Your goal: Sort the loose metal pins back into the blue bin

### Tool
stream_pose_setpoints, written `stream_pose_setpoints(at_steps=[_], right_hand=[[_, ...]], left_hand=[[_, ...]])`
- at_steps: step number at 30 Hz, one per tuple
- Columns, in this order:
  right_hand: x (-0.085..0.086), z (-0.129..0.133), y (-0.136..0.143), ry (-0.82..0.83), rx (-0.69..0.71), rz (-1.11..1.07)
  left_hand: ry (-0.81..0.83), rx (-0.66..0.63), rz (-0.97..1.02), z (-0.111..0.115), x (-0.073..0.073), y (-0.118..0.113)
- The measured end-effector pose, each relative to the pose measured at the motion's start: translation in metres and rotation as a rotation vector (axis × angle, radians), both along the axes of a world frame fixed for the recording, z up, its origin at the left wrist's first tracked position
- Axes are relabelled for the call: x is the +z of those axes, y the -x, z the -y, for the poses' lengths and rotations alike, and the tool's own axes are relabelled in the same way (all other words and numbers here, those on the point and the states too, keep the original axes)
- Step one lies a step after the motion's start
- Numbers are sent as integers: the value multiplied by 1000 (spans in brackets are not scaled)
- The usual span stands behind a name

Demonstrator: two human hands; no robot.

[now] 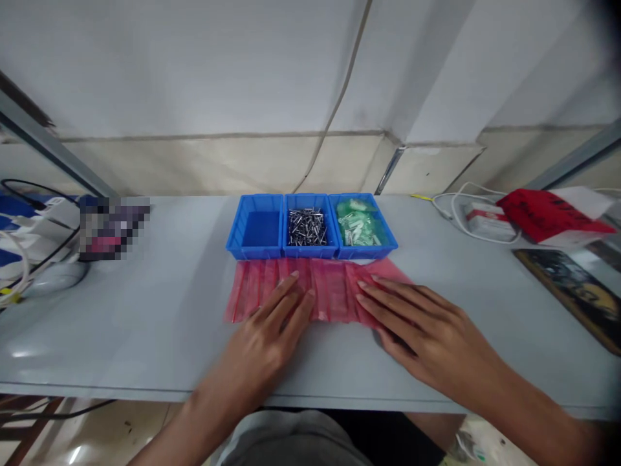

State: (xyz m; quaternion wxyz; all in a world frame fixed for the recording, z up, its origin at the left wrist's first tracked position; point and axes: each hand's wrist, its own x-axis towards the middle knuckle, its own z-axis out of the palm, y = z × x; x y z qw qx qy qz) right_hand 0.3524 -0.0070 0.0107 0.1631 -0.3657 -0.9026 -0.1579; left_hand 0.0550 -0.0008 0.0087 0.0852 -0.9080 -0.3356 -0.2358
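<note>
A row of overlapping pink translucent plastic bags (334, 291) lies flat on the table just in front of three blue bins. My left hand (272, 330) rests on the middle of the row, fingers stretched forward. Over the right end of the bags lies my right hand (422, 320), its fingers extended and pressing on the plastic. The left blue bin (262, 226) has nothing in it. Small shiny metal pins (308, 226) fill the middle one. In the right bin sits a green plastic bag (359, 223) with small pale pieces.
A phone-like dark slab (577, 291) lies at the right, near a red packet (548, 213), a small white box (490, 220) and a white cable. On the left are white chargers with cables, a computer mouse (61, 276) and a blurred-out item (114, 230). A wall stands behind.
</note>
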Motion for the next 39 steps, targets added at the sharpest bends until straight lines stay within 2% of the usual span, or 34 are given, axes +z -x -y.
stream_pose_setpoints(at_steps=[5,9,13,15,18,22,25,27,31,39], right_hand=[[2,-4,4,-2,9,-121],[5,-4,8,72,13,-158],[8,1,-1,161,-42,-131],[8,3,-11,178,-65,-89],[7,4,-26,150,-87,-60],[1,8,-31,44,-145,-96],[-2,11,-23,6,-150,-144],[-2,11,-16,13,-101,-133],[0,7,-7,50,-34,-57],[-1,21,-11,-19,-160,-76]], left_hand=[[18,56,-23,0,-4,-4],[-18,52,-19,-3,-9,-5],[-63,38,14,-1,0,-13],[-62,-11,21,0,7,-23],[-68,-91,3,-4,12,-42],[-109,-115,1,-8,12,-62],[-92,-130,88,-4,14,-67],[-57,-127,142,0,15,-66],[44,-60,140,2,14,-65],[-59,-110,54,7,28,-79]])
